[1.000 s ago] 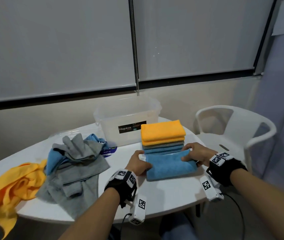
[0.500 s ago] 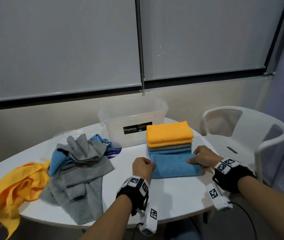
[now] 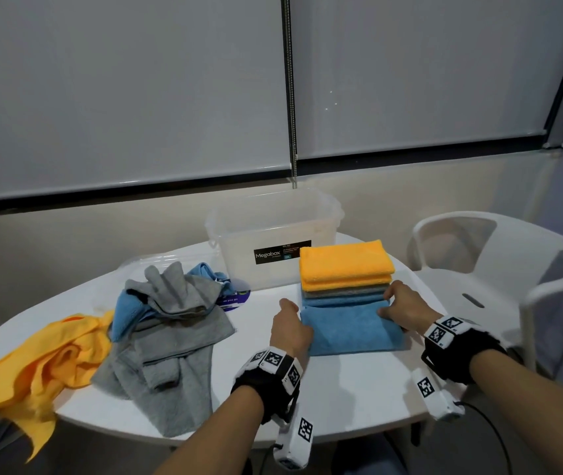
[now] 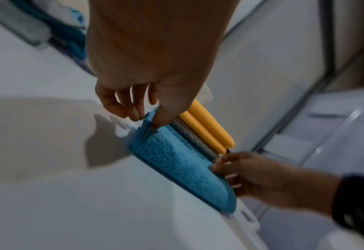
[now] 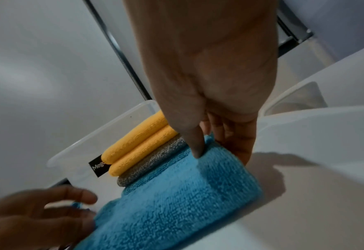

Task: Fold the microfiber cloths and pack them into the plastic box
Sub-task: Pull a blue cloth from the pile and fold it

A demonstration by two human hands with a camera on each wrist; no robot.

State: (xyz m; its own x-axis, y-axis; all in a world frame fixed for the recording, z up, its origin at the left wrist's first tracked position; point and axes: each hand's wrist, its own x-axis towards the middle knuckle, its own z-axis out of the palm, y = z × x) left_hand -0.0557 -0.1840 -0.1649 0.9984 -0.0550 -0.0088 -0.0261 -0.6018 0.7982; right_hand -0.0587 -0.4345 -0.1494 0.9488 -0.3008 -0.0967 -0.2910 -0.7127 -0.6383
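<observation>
Head view: folded blue cloth [image 3: 350, 329] lies on the table [image 3: 358, 399], just in front of the folded stack [image 3: 345, 269], long axis running left to right; it is held at its ends by left hand [image 3: 290, 329] and right hand [image 3: 406, 308], equally near.

Left wrist view: the near corner is pinched between thumb and curled fingers [image 4: 134, 108].

Right wrist view: the far end is gripped, thumb on top, fingers [image 5: 226, 132] beneath. Plastic box [image 5: 112, 128] stands behind the stack.

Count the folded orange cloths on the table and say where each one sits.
2. Both folded orange cloths lie at the top of the stack beside the plastic box: the upper one on the lower one. More could be hidden in the unfolded orange heap at the table's left.
</observation>
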